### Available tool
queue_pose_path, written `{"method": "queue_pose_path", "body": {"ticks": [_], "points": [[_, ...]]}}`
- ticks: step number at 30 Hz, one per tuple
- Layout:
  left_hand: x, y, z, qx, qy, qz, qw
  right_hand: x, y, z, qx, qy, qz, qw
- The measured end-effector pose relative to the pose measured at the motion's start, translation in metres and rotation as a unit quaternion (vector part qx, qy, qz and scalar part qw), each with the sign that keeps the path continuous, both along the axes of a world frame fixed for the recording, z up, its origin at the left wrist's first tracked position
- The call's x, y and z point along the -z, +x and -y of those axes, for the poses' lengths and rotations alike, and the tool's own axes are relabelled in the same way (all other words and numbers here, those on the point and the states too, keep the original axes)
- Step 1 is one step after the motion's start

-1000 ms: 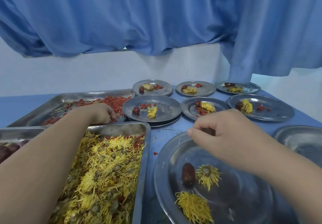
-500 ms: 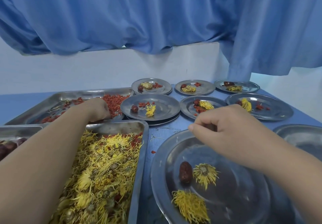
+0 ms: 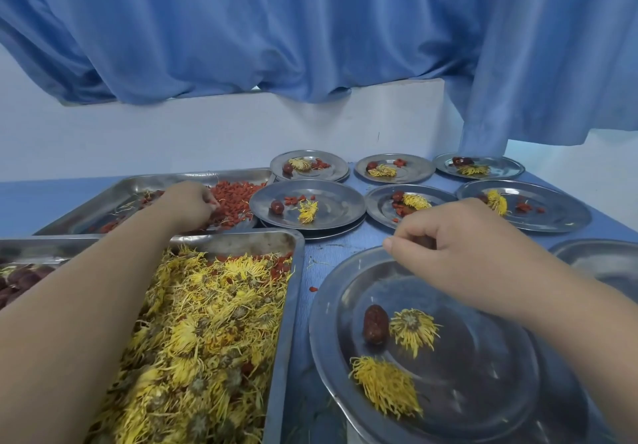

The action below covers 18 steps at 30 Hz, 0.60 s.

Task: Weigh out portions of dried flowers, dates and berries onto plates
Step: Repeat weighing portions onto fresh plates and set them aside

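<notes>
Head view is showing the left grip (image 3: 191, 203) pinching red dried berries (image 3: 238, 195) far-left of the round steel plate (image 3: 483, 367), the right grip (image 3: 459, 246) clutching a dark brown date (image 3: 425, 241) above its far rim, seemingly for portioning.

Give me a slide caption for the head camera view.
Left hand in the berry tray, right hand holding a date over the near plate.

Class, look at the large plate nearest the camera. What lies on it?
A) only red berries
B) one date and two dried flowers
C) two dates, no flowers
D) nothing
B: the near plate carries one date beside a yellow flower, with a second flower closer to its rim.
</notes>
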State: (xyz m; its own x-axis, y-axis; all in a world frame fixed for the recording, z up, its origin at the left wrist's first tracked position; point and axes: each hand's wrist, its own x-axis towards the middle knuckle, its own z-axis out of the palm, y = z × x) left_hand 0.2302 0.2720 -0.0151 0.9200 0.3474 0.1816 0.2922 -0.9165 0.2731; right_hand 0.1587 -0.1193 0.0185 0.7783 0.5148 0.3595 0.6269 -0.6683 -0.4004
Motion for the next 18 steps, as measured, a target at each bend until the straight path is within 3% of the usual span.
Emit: {"method": "queue_pose_path", "body": {"ticks": [6,16,18], "points": [[-0.021,-0.031,0.025,0.025,-0.206,0.053,0.977,-0.009,0.0,0.005,0.007,0.015,0.008,1.0],[-0.054,-0.115,0.155,0.195,-0.359,-0.018,0.912,-0.038,-0.034,0.028,0.002,0.085,0.037,0.996],[-0.054,-0.124,0.186,0.225,-0.348,-0.017,0.91,-0.037,-0.047,0.041,0.004,0.094,0.047,0.994]]}}
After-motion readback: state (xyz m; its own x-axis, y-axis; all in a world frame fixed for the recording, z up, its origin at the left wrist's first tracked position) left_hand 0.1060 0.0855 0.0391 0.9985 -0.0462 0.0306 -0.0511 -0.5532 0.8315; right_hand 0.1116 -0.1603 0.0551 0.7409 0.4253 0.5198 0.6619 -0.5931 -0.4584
